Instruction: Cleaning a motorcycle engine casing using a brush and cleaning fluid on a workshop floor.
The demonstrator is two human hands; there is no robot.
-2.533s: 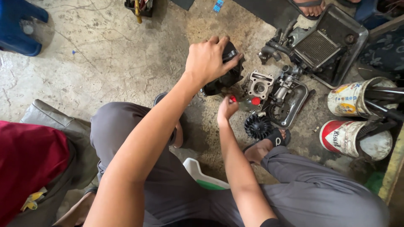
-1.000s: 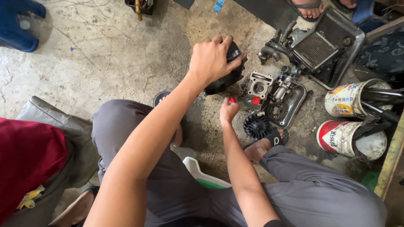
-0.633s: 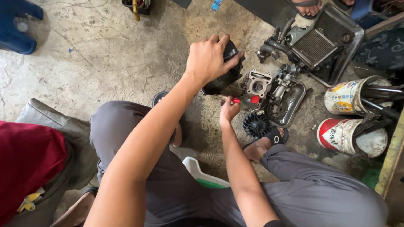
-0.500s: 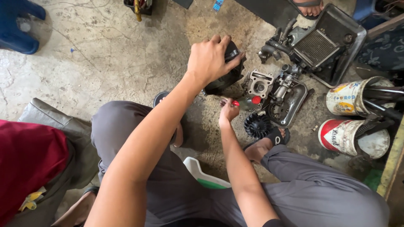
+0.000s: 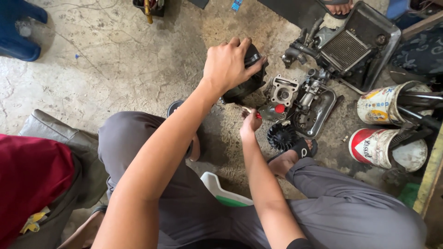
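Black engine part point(image 5: 247, 85) under left hand point(image 5: 228, 64), gripped.

Largely hidden under the left hand point(image 5: 228, 62): the black engine part point(image 5: 247, 85). Too small to identify: the red-tipped tool point(image 5: 255, 114) in the right hand point(image 5: 250, 123), just beside that part. Beyond it, cut off by the top edge: a sandalled foot point(image 5: 339, 7).

My left hand point(image 5: 229, 64) grips a black engine part point(image 5: 247, 83) from above; it is dark, rounded and stands on the concrete floor point(image 5: 115, 69), just left of the grey metal block point(image 5: 283, 91). My right hand point(image 5: 250, 123) pinches a small red-handled tool point(image 5: 254, 113), its tip lying near the foot of that black part, just below and left of the block.
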